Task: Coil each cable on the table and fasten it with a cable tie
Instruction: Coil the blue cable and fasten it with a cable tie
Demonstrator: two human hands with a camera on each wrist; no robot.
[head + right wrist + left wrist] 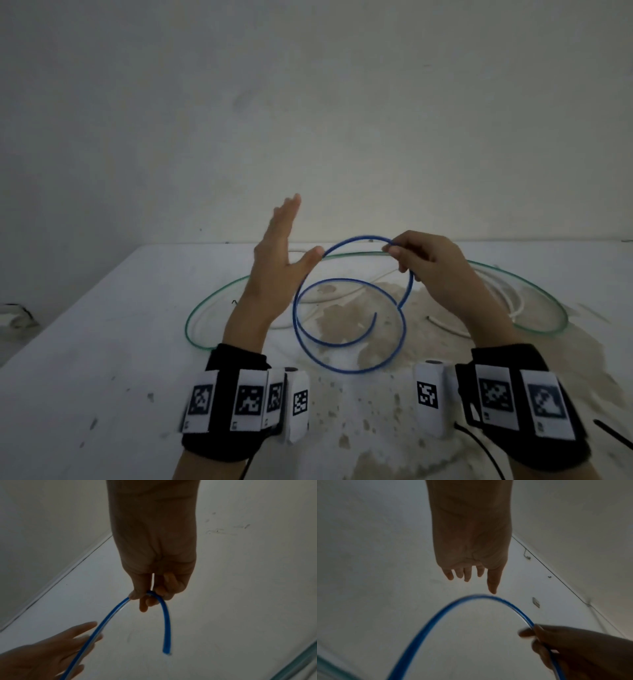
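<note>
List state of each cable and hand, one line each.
Blue cable: partly coiled, lifted at the top, no tie on it.
Green cable: loose on the table, uncoiled.
White cable: loose on the table, uncoiled.
Left hand: fingers straight, thumb at the blue loop, no grip.
Right hand: pinches the blue cable near its end.

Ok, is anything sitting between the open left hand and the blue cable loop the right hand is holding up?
Nothing visible. The left hand is open beside the raised loop of the blue cable, thumb tip at or almost on it. The right hand pinches the loop's far side. The green cable and white cable lie on the table behind.
</note>
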